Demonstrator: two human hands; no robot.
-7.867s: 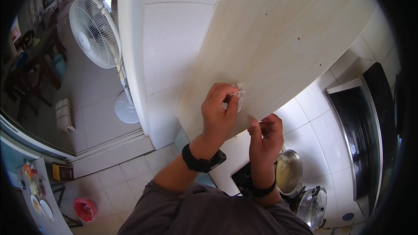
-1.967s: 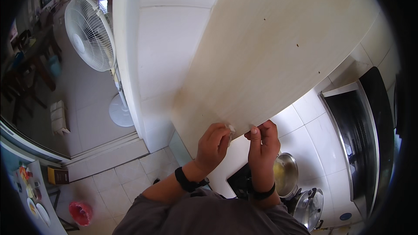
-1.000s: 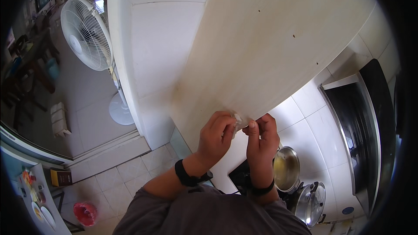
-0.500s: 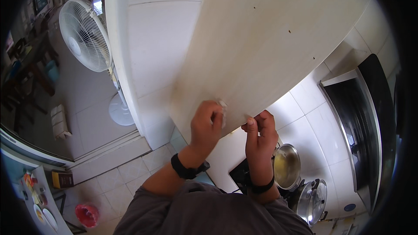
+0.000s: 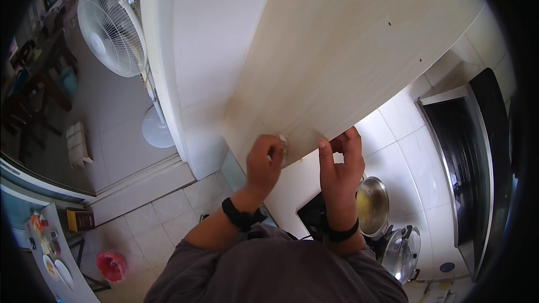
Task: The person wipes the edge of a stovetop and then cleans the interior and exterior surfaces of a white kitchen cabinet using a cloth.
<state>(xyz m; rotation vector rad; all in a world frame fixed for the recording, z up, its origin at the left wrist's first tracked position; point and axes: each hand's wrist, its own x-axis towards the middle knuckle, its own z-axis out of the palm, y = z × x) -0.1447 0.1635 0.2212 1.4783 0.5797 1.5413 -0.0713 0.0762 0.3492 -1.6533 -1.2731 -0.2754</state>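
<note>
A pale, wood-grained panel (image 5: pixel 337 62) slants up and away in front of me, with a few small dark holes near its far part. My left hand (image 5: pixel 264 163) is closed around a crumpled whitish wad (image 5: pixel 283 141), a cloth or tissue by its look, close against the panel's near end. At the panel's lower right edge is my right hand (image 5: pixel 343 163), its thumb on the face and its fingers curled behind the edge. Those fingertips are partly hidden. A black band sits on each wrist.
Below the panel lies a white countertop (image 5: pixel 292 192) with a black hob. A steel pot (image 5: pixel 371 205) and a glass-lidded pot (image 5: pixel 403 252) stand right of my right arm, near a dark range hood (image 5: pixel 457 157). Leftward are a white fan (image 5: pixel 112 31) and a red-lined bin (image 5: pixel 111 266).
My left hand with the wad has shifted slightly down and left. My right thumb has straightened up while that hand stays at the panel's edge. The whole view has tilted a little.
</note>
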